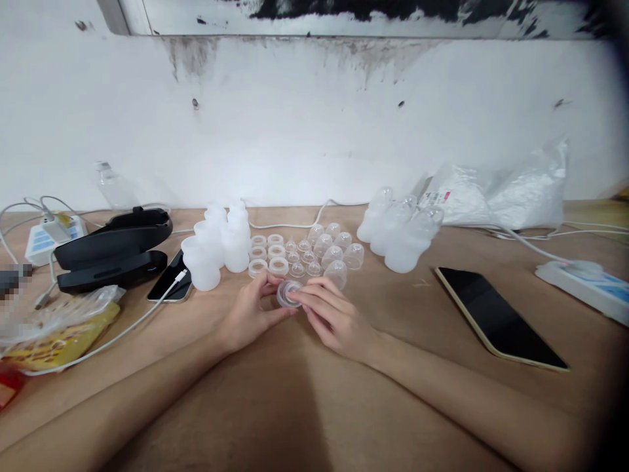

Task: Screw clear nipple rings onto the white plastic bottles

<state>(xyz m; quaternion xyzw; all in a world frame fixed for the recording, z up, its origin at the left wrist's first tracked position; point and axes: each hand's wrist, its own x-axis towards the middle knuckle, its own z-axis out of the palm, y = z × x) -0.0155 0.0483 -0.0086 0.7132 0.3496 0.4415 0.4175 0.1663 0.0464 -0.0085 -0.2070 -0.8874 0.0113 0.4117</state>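
Observation:
Between my hands is a clear round collar ring (284,296) that seems to have a soft teat set in it. My left hand (251,311) grips the ring's left side between thumb and fingers. From the right, the fingers of my right hand (337,320) press on its middle and edge, partly covering it. Just beyond are several whitish collar rings (258,253) in rows, then several clear teats (297,269) and several clear domed caps (354,256). Several white bottles without tops (202,265) stand at left; capped white bottles (400,252) stand at right.
A phone (496,318) lies at right, near a power strip (590,282). Clear plastic bags (521,190) rest against the wall. On the left are a black case (113,252), another phone (170,280), a white cable (132,334) and a yellow food packet (63,334).

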